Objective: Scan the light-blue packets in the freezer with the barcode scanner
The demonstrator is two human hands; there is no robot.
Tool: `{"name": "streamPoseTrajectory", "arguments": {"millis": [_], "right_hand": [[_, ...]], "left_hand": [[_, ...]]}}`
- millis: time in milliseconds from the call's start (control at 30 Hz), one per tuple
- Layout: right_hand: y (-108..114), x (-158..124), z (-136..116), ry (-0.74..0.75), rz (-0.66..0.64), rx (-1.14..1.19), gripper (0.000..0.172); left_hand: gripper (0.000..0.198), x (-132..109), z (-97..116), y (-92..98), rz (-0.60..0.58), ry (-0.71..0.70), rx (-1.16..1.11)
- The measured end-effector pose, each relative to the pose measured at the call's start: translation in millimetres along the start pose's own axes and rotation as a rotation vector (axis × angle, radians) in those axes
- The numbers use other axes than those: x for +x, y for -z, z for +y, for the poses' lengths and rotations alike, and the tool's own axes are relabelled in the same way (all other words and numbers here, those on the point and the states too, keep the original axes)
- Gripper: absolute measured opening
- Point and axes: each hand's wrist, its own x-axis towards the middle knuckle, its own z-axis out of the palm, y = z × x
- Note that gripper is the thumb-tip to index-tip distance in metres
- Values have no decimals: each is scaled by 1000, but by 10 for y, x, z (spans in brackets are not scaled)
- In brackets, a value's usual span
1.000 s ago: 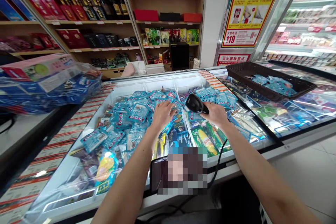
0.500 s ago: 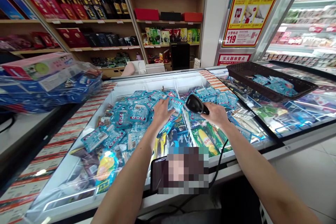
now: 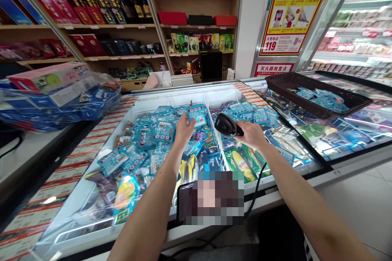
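My left hand [image 3: 185, 129] is closed on the edge of a blue packet [image 3: 197, 115], whose printed label with a barcode faces up. The packet is over a heap of similar blue packets [image 3: 163, 130] in the freezer. In my right hand [image 3: 251, 132] is a black handheld scanner [image 3: 226, 124], its head pointing left toward the packet. A gap separates scanner and packet. From the scanner's handle a black cable runs down over the freezer's front edge. A white wire divider [image 3: 218, 142] stands between my hands.
A brown basket [image 3: 352, 106] with blue packets rests on the freezer at right. At left lies a pink box [image 3: 50, 77] on plastic-wrapped blue packs. A phone [image 3: 185, 202] leans at the front edge, partly pixelated. Shelves stand behind, with part of a person's limb below them.
My left hand has shifted slightly left, and the blue packet at its fingertips now lies flatter, with its label facing me. The scanner has stayed nearly in place.
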Motion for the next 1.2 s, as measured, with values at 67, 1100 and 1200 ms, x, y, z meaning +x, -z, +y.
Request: {"name": "streamPoseTrajectory", "arguments": {"millis": [67,1100,1200], "right_hand": [[-1,-1,-3,12,-6,3,38],[-24,3,-1,132,-37,30,36],[-34,0,3,132,-29,32,35]], "left_hand": [[21,-9,15,-1,4,21,4],[20,9,-84,-29,7,-30,182],[22,13,-93,-36,2,-28,190]]}}
